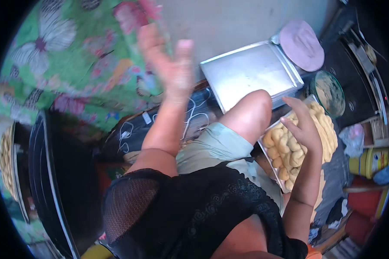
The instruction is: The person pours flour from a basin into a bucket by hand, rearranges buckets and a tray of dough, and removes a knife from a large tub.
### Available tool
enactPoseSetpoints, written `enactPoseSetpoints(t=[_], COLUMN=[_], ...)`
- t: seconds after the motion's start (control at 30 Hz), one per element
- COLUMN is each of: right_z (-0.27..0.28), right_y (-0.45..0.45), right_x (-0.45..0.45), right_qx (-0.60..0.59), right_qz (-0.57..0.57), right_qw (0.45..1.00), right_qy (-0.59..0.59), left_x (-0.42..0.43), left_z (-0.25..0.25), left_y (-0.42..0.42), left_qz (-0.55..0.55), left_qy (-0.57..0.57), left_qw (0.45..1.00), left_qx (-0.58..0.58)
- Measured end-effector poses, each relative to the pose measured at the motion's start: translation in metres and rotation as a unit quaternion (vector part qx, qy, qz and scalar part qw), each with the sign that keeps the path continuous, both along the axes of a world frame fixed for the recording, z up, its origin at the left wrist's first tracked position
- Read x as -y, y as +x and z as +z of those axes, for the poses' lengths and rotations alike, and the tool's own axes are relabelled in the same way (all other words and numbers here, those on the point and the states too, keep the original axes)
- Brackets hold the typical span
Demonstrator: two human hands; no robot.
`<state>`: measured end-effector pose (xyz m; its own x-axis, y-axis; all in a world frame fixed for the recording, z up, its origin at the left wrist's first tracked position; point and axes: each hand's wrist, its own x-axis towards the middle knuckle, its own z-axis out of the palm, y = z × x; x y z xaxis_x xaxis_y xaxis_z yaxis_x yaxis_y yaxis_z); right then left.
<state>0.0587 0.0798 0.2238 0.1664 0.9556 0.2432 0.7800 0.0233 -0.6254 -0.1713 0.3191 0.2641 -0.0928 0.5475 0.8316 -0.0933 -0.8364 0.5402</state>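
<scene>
My left hand (pixel 170 64) is raised in front of a green floral cloth (pixel 90 56). It is blurred, but its thumb and fingers are spread and it holds nothing. My right hand (pixel 302 127) hovers over a tray of braided, pale yellow dough (pixel 285 151), thumb and index finger apart, with nothing visible between them. The other fingers of that hand are partly hidden. More dough pieces (pixel 326 129) lie along the tray's right side. Beyond my bare knee rests a stack of empty metal trays (pixel 250 69).
A pink hat-like item (pixel 302 45) and a green-rimmed bowl (pixel 329 94) are at the upper right. Yellow bucket (pixel 369 163) at right; dark round-edged object (pixel 52 172) at left. White cables (pixel 189 116) lie near my lap. Another tray of dough (pixel 6 162) is far left.
</scene>
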Motion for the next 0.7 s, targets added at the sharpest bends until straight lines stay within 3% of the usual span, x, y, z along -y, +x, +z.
enactPoseSetpoints(t=[0.03, 0.07, 0.13, 0.2, 0.3, 0.33, 0.37, 0.4, 0.47, 0.53, 0.57, 0.6, 0.7], right_z=[0.007, 0.015, 0.033, 0.059, 0.112, 0.124, 0.135, 0.144, 0.152, 0.154, 0.155, 0.154, 0.154], right_y=[-0.013, -0.024, -0.049, -0.084, -0.156, -0.176, -0.194, -0.211, -0.233, -0.246, -0.248, -0.249, -0.257], right_x=[-0.016, -0.032, -0.062, -0.085, -0.108, -0.115, -0.119, -0.122, -0.128, -0.132, -0.133, -0.133, -0.13], right_qx=[0.001, -0.001, 0.053, 0.099, 0.171, 0.216, 0.23, 0.245, 0.276, 0.307, 0.302, 0.297, 0.272], right_qz=[0.033, 0.064, 0.111, 0.137, 0.197, 0.224, 0.248, 0.273, 0.295, 0.285, 0.28, 0.262, 0.246], right_qw=[0.999, 0.998, 0.992, 0.986, 0.956, 0.927, 0.914, 0.9, 0.876, 0.861, 0.864, 0.867, 0.839], right_qy=[-0.006, -0.015, -0.002, -0.001, 0.132, 0.208, 0.222, 0.235, 0.262, 0.29, 0.288, 0.302, 0.402], left_x=[0.003, -0.009, 0.009, 0.029, 0.021, 0.014, 0.014, 0.011, 0.002, -0.005, -0.011, -0.027, -0.019], left_z=[0.012, 0.024, 0.047, 0.05, 0.029, 0.022, 0.032, 0.038, 0.057, 0.078, 0.086, 0.087, 0.084], left_y=[-0.049, -0.085, -0.159, -0.184, -0.247, -0.265, -0.264, -0.272, -0.287, -0.316, -0.319, -0.326, -0.307], left_qz=[0.224, 0.33, 0.424, 0.209, -0.097, -0.197, -0.262, -0.433, -0.534, -0.668, -0.644, -0.719, -0.719], left_qy=[0.051, 0.202, 0.34, 0.271, 0.141, 0.093, 0.043, 0.052, 0.098, 0.097, 0.093, 0.147, 0.191], left_qw=[0.973, 0.919, 0.82, 0.893, 0.89, 0.864, 0.802, 0.701, 0.644, 0.496, 0.508, 0.443, 0.42], left_qx=[-0.026, 0.077, 0.179, 0.292, 0.422, 0.454, 0.535, 0.564, 0.539, 0.547, 0.565, 0.515, 0.519])
